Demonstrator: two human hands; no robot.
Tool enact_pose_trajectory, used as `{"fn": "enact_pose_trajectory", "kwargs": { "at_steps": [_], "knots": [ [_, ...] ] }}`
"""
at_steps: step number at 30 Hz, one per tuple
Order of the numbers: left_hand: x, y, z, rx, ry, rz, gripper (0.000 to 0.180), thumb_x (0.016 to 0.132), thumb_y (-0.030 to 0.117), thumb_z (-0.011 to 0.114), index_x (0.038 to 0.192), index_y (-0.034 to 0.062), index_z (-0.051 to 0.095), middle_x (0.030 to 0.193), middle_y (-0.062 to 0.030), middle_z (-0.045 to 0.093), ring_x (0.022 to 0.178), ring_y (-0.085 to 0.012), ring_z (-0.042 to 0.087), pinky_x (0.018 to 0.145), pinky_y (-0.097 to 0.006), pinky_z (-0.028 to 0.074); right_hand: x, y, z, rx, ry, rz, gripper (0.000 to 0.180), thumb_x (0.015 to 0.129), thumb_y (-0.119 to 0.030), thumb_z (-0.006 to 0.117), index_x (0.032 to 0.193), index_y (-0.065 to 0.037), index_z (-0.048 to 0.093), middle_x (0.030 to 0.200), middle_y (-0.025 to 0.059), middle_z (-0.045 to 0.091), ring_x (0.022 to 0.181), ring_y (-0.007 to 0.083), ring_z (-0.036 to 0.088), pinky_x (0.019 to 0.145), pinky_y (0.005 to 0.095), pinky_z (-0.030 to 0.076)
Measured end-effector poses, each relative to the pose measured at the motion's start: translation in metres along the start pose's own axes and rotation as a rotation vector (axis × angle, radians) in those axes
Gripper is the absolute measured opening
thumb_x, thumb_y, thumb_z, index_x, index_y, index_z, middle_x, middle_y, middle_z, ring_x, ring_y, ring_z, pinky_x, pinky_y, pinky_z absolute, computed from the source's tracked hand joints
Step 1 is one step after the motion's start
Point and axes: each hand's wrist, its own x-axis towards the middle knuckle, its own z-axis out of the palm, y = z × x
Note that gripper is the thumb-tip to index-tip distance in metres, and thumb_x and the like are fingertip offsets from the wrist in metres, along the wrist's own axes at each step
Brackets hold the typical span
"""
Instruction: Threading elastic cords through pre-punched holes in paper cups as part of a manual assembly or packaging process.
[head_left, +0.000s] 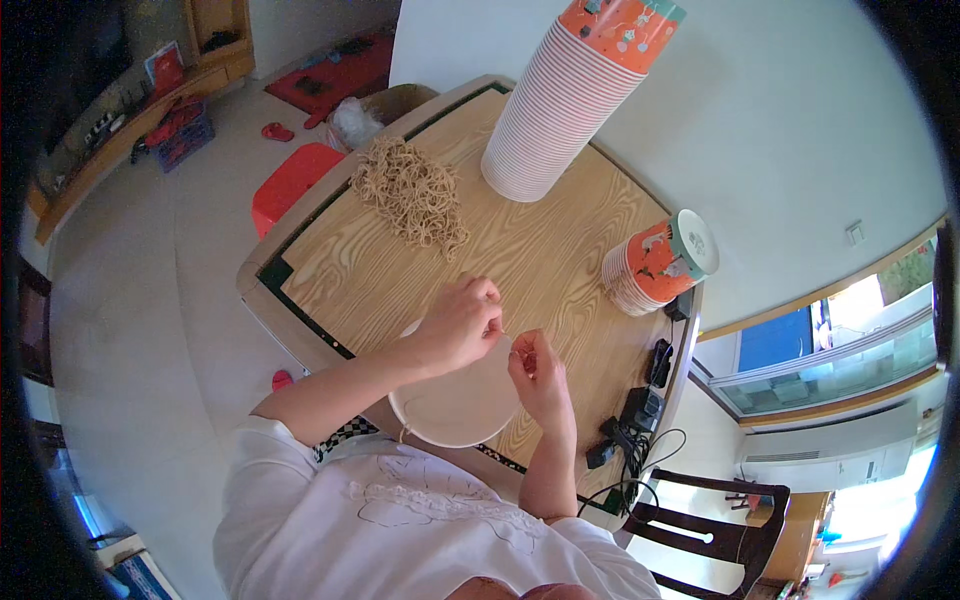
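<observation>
Over a large white paper bucket at the table's near edge, my two hands work close together. My left hand is closed, its fingers pinched. My right hand is closed too, fingertips together, a short gap from the left. A thin light strand seems to run between them, too small to name for certain. At the bucket's near rim a bit of tan cord sticks out. Beyond my left hand lies a tangled heap of tan cord pieces.
A tall leaning stack of paper buckets stands at the back of the wooden table. A shorter upside-down stack is at the right. Black adapters and cables lie along the right edge, near a dark chair. A red stool stands left.
</observation>
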Motion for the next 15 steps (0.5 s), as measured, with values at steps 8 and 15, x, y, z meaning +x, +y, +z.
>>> {"fn": "enact_pose_trajectory", "kwargs": {
  "at_steps": [8,15],
  "knots": [
    [-0.0064,-0.0043,0.004,0.09,0.012,0.024,0.007,0.065,0.012,0.067,0.064,0.0094,0.061,0.092,-0.0042,0.056,0.094,-0.0229,0.05,0.08,-0.039,0.039,0.0007,0.0053,0.0017,0.039,0.014,-0.021,0.013,0.08,0.0,0.055,0.09,-0.003,0.047,0.067,0.006,0.049,0.058,0.0124,0.048,0.054,0.0262,0.042],
    [-0.0071,-0.0013,0.0026,0.114,-0.026,0.008,0.008,0.064,0.012,0.067,0.064,0.0095,0.059,0.09,-0.0038,0.055,0.094,-0.022,0.05,0.079,-0.038,0.039,-0.0006,0.0009,0.0019,0.055,-0.002,-0.027,0.01,0.08,0.002,0.053,0.088,-0.002,0.049,0.071,0.0062,0.049,0.06,0.0119,0.047,0.055,0.025,0.042]
  ]
}}
